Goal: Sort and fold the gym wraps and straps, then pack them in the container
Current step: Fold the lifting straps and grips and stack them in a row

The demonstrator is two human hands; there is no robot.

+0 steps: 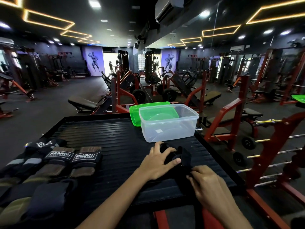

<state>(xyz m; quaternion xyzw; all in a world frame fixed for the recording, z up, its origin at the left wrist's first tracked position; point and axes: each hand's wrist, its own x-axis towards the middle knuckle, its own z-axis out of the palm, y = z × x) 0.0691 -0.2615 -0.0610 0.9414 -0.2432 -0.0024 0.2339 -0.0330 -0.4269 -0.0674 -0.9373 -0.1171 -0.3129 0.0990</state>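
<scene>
— Folding a black strap (177, 160) on the ribbed platform (105, 129), I press my left hand (158, 162) down, fingers spread over the bunched end, so it holds its shape.

— And the right?

— My right hand (208, 180) pinches the strap's near end between fingertips, ready, I judge, to bring it over.

— Where does it go?

— Into the clear container (170, 123) just beyond my left hand, standing open with nothing packed; its green lid (134, 111) lies behind it, set aside to keep the mouth free.

— The rest?

— Proiron wraps (72, 161) lie in rows at my left, apparently sorted, waiting.
</scene>
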